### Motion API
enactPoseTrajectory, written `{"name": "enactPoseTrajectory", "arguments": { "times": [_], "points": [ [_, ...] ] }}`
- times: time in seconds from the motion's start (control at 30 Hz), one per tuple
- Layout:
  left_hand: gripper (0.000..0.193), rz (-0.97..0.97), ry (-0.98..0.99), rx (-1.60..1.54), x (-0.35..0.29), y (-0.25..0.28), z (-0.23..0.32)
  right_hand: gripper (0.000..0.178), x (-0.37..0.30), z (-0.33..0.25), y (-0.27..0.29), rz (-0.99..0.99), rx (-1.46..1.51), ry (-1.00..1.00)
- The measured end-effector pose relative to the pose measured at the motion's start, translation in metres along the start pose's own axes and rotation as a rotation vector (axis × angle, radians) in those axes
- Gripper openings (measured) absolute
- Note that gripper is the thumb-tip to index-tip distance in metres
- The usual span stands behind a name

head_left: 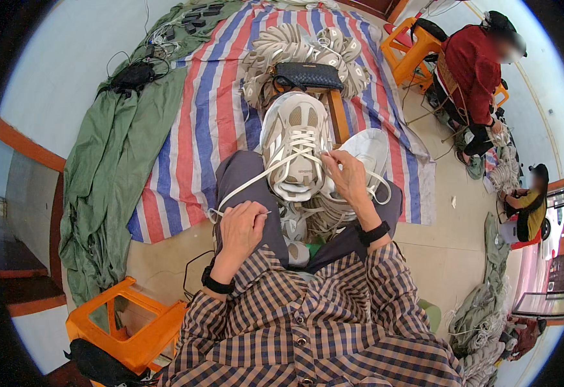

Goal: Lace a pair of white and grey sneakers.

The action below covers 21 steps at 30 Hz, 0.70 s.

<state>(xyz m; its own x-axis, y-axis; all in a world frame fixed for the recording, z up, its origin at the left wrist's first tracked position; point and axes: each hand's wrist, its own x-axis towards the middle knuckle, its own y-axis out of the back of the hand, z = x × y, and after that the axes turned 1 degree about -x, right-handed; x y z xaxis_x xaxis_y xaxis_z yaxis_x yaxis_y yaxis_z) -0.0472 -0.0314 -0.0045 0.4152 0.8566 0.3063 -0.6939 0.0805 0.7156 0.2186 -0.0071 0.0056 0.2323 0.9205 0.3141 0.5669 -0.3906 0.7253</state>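
A beige and white sneaker (pixel 300 142) rests at my knees with its toe away from me, laced part way up. From its eyelets a pale shoelace (pixel 246 186) stretches down to the left and loops beside my left hand (pixel 242 227). That hand is closed in a pinch, a thin tip sticking out past the fingers, apparently the lace's end. My right hand (pixel 347 177) pinches the lace at the shoe's right eyelets. Another pale loop hangs to the right of this hand. Beside the sneaker lies a white shoe-shaped piece (pixel 367 151), partly covered.
A heap of similar sneakers (pixel 282 45) and a dark woven pouch (pixel 309 76) lie ahead on a striped sheet (pixel 198 129). More shoes sit between my legs. An orange stool (pixel 127 322) stands at lower left. Two people work at the right, one in red (pixel 472 71).
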Motion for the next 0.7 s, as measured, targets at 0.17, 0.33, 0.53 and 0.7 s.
{"name": "enactPoseTrajectory", "arguments": {
  "times": [0.17, 0.33, 0.53, 0.7],
  "points": [
    [0.003, 0.006, -0.001, -0.001, -0.0004, -0.0011, -0.0010, 0.027, 0.0002, -0.0030, 0.0015, -0.022, 0.038, -0.032],
    [0.003, 0.016, -0.001, 0.000, -0.0010, -0.0018, -0.0014, 0.029, 0.0014, -0.0062, 0.0029, -0.044, 0.084, -0.074],
    [0.003, 0.021, -0.008, -0.019, -0.0002, -0.0009, -0.0005, 0.026, 0.0011, -0.0056, 0.0007, -0.001, 0.146, -0.095],
    [0.004, 0.021, -0.004, -0.011, 0.0004, -0.0003, -0.0001, 0.024, 0.0015, -0.0019, -0.0013, 0.017, 0.167, -0.077]
  ]
}}
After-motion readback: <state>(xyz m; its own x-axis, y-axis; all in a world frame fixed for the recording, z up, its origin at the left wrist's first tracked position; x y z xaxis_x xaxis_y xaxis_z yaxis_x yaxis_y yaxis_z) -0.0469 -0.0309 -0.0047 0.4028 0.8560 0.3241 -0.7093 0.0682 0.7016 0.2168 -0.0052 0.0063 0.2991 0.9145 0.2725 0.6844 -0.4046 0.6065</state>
